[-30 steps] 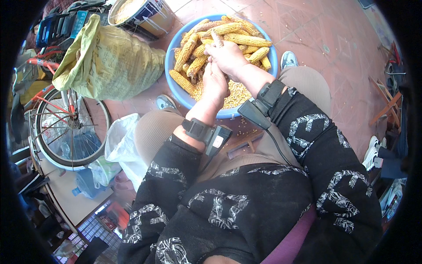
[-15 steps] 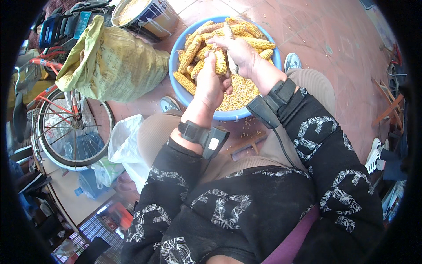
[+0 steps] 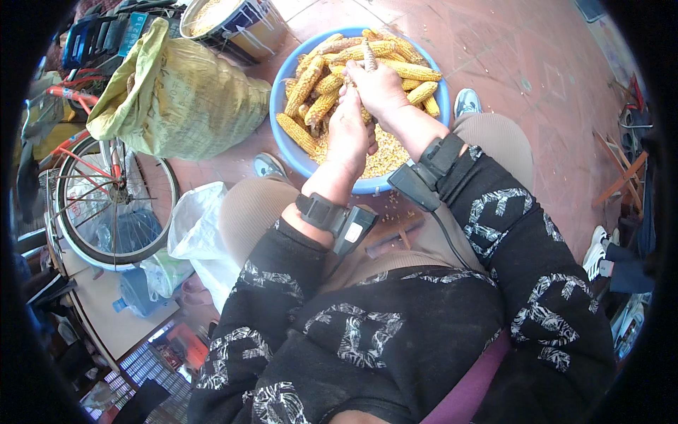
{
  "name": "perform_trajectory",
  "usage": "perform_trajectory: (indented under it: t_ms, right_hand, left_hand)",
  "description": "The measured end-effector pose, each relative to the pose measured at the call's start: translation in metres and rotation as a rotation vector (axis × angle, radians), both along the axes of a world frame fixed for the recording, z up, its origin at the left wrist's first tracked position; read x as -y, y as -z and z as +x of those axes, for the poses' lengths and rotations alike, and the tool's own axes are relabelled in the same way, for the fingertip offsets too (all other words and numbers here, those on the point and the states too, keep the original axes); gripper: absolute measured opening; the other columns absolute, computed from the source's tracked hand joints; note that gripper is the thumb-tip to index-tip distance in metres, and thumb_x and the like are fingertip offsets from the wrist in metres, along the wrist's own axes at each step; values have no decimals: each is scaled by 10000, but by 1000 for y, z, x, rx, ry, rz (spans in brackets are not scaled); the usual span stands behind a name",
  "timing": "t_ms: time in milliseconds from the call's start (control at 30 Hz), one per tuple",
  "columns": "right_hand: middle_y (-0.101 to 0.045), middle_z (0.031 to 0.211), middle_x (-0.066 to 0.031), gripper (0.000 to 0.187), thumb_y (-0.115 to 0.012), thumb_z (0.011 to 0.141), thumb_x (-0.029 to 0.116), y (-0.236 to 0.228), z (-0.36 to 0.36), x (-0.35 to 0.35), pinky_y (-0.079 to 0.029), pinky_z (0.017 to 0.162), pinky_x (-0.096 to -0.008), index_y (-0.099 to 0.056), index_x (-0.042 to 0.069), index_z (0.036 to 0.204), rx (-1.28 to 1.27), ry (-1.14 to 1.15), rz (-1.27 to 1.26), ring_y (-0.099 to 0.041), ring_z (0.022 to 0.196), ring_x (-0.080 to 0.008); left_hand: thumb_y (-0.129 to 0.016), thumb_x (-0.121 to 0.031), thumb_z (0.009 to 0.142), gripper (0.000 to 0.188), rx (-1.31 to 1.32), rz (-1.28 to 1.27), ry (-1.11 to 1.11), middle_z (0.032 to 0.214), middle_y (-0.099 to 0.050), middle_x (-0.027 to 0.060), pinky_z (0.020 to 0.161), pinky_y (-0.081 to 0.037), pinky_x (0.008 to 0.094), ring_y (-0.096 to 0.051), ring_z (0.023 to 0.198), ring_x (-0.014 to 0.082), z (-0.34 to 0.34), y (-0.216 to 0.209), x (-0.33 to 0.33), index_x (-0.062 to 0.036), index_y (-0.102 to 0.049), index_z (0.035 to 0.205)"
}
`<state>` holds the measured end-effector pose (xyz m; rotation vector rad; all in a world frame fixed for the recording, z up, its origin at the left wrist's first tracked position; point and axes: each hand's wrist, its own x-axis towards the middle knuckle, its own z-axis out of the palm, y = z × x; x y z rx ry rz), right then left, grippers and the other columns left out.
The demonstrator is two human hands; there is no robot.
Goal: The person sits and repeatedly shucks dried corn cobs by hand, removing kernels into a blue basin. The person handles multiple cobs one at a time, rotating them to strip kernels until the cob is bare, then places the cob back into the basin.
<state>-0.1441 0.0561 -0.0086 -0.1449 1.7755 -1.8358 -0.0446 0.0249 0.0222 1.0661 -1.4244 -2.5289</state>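
Note:
Both my hands are together above a blue basin (image 3: 279, 131) of corn. My right hand (image 3: 380, 86) is closed round a pale, stripped corncob (image 3: 369, 55), whose upper end sticks out past the fingers. Just left of it and pressed against it, my left hand (image 3: 349, 127) is closed on an ear of corn (image 3: 365, 114). Most of that ear is hidden by the hand; only a little yellow shows beside it. Whole yellow ears (image 3: 305, 86) are heaped at the far and left sides of the basin. Loose kernels (image 3: 385, 153) lie in its near part.
A yellow woven sack (image 3: 191, 99) stands left of the basin, with a bucket (image 3: 247, 32) behind it. A bicycle wheel (image 3: 116, 198) and a white plastic bag (image 3: 198, 222) are on the left. Stray kernels lie on the tiled floor (image 3: 494, 63). Another person's shoe (image 3: 597, 251) shows at right.
My left hand has turned and moved up against the right, covering the ear that showed plainly before. The corncob in my right hand is now mostly hidden by the fingers.

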Motion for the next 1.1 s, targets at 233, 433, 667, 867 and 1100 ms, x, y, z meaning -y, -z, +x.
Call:
perform_trajectory:
  t_ms: [233,433,667,867,1100]
  right_hand:
    - [-632,916,-107,285,-529,926,259,-29,4,-16,-492,721,-306,-555,-6,1027,396,-213,-288,-601,815,-184]
    - [-656,818,-141,377,-572,877,299,-14,15,-4,-487,698,-355,-612,-54,1005,125,-17,28,-618,749,-201]
    - [-647,906,-181,459,-524,896,371,-10,4,-8,-488,738,-346,-551,9,1176,-181,-58,304,-631,788,-273]
    - [-628,911,-140,438,-535,923,346,-30,-2,-19,-485,735,-330,-485,-27,1145,397,-139,-210,-607,775,-205]
    - [-604,806,-82,289,-511,937,293,-29,14,-10,-483,695,-316,-568,10,947,266,-137,-171,-575,742,-169]
  left_hand:
    - [-367,-463,951,349,-53,84,0,646,-436,-3,404,-286,229,-323,436,81,-2,-6,15,-137,-491,948]
    - [-302,-503,962,482,64,-160,-1,562,-415,4,372,-287,246,-371,418,91,-5,-5,0,-83,-536,993]
    - [-312,-476,966,473,53,-205,101,555,-455,25,371,-340,261,-409,421,111,-1,-3,0,-48,-511,988]
    - [-397,-408,960,348,-32,121,25,635,-473,26,367,-364,248,-401,423,97,1,-3,18,-81,-496,1024]
    - [-337,-505,956,401,22,-72,15,671,-444,3,383,-282,231,-356,448,78,-2,-4,6,-139,-485,1028]
